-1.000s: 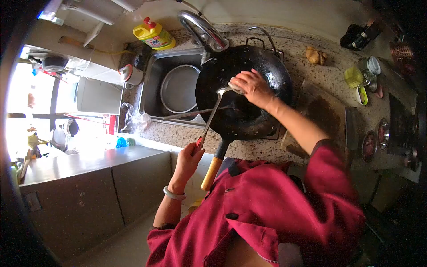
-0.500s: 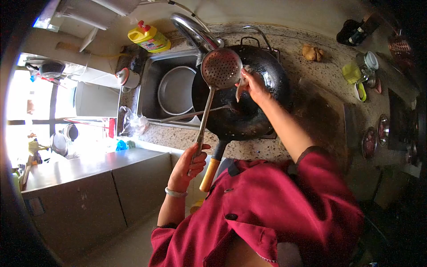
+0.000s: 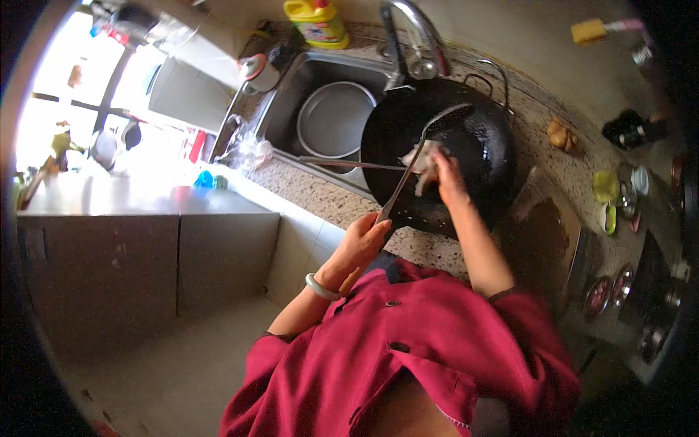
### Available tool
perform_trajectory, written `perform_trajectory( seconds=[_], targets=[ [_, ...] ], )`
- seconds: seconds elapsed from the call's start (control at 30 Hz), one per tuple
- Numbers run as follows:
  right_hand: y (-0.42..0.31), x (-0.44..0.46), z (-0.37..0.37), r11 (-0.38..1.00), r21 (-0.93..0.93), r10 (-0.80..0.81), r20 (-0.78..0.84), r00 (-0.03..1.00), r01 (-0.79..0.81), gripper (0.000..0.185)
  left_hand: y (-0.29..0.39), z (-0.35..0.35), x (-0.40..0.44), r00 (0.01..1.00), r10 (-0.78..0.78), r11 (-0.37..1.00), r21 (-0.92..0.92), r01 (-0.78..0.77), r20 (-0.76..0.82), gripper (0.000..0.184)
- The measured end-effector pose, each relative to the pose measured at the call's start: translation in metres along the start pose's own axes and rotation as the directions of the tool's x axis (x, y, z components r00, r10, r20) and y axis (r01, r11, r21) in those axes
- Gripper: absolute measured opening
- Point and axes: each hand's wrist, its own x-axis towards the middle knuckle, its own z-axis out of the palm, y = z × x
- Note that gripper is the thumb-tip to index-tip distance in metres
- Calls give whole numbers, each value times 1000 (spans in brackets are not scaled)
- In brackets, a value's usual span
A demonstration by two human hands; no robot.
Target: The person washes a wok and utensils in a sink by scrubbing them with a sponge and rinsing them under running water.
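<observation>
My left hand (image 3: 358,246) is closed around the handle of a metal skimmer (image 3: 398,193), which slants up over the wok and is seen nearly edge-on at its head. A whitish cloth (image 3: 416,156) is bunched in my right hand (image 3: 449,177), against the upper part of the skimmer's handle; motion smears the fingers somewhat. Below both hands is a large black wok (image 3: 484,142), its inside wet and shiny. A second long metal handle (image 3: 342,162) lies across the wok's left rim, its far end hidden behind the cloth.
Left of the wok is a steel sink (image 3: 291,95) holding a round metal basin (image 3: 336,89), with a curved faucet (image 3: 419,16) behind. A yellow bottle (image 3: 320,28) stands at the back. A ginger-like lump (image 3: 561,135) and jars (image 3: 606,185) sit to the right.
The skimmer has turned from face-on to nearly edge-on. My right hand has moved the cloth from the skimmer's head down to its handle. The whole view has tilted.
</observation>
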Motion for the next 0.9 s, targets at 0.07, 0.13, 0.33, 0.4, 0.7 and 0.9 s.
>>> perform_trajectory(
  seconds=[0.07,0.13,0.33,0.4,0.7,0.9],
  targets=[
    [-52,-34,-2,998,-59,-29,44,999,32,30,-14,-21,-10,961,258,934,279,-222,-101,19],
    [-35,-19,-29,960,-261,-139,-115,984,105,29,19,-32,-46,966,117,988,124,-90,-232,16],
    [-24,-17,-55,900,-408,-223,-126,967,154,29,48,-126,-55,748,469,810,567,-151,-471,10],
    [-39,-27,-39,893,-425,-233,-151,961,149,29,42,-179,-23,740,504,718,692,-74,-445,13],
    [-38,-7,-32,366,-906,-493,5,870,213,26,17,-246,92,856,424,363,921,139,-296,22],
    [-17,15,-40,46,-969,-464,196,864,244,41,10,-222,89,844,363,243,915,324,-395,34]
  ],
)
